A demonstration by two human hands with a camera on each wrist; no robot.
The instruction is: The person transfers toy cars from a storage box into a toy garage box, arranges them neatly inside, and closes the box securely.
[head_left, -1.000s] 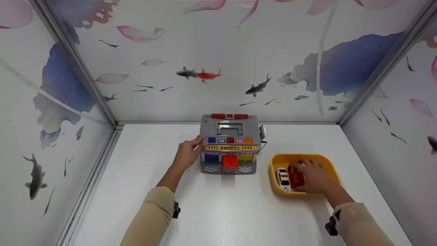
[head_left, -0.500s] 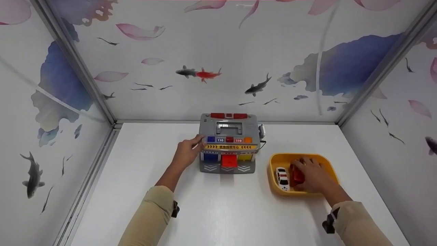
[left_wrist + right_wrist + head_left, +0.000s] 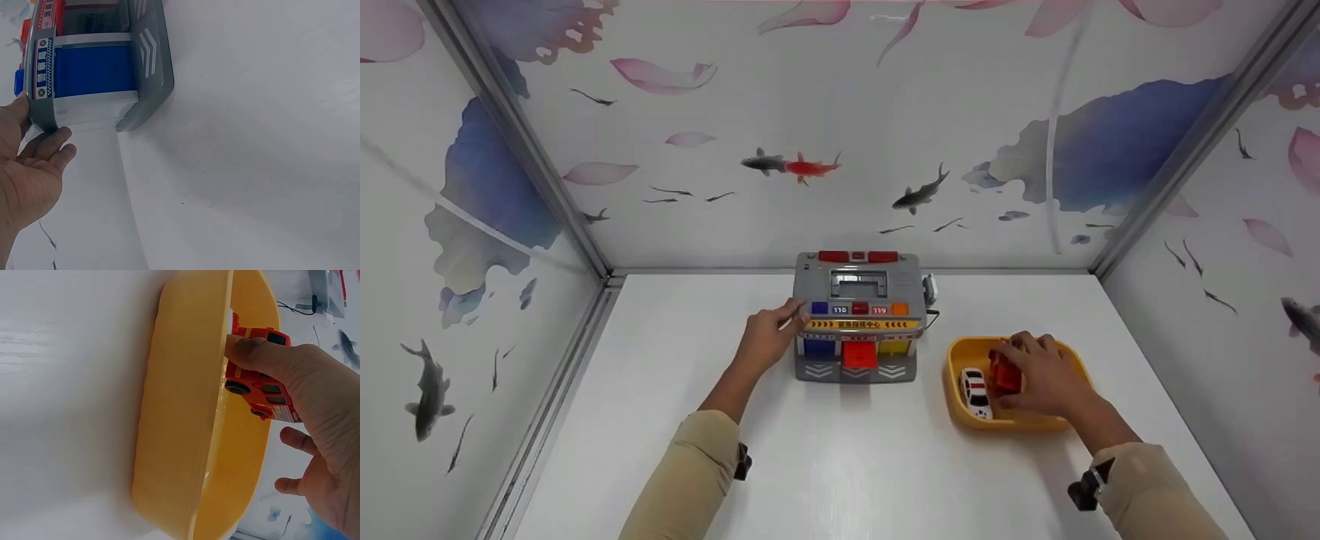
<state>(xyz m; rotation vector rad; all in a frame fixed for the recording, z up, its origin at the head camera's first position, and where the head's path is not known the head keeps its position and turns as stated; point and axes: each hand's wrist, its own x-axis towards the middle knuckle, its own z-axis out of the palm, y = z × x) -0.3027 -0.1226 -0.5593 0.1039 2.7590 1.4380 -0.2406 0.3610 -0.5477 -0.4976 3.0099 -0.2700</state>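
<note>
Slightly higher than before, the right hand grasps a red toy truck between thumb and fingers at the opening of the yellow bin. Beside the truck lies a white toy car; the bin's wall surrounds them. Well apart, the left hand pinches a gray toy station's edge. The truck has black wheels and dark windows.

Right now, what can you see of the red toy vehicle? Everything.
The red toy vehicle is glossy and plastic-looking, with dark windows, black wheels and pale side markings. The right hand grips it; it appears tilted, at the mouth of the yellow tub, beside the white toy car. Whether it touches the tub is unclear.
</note>
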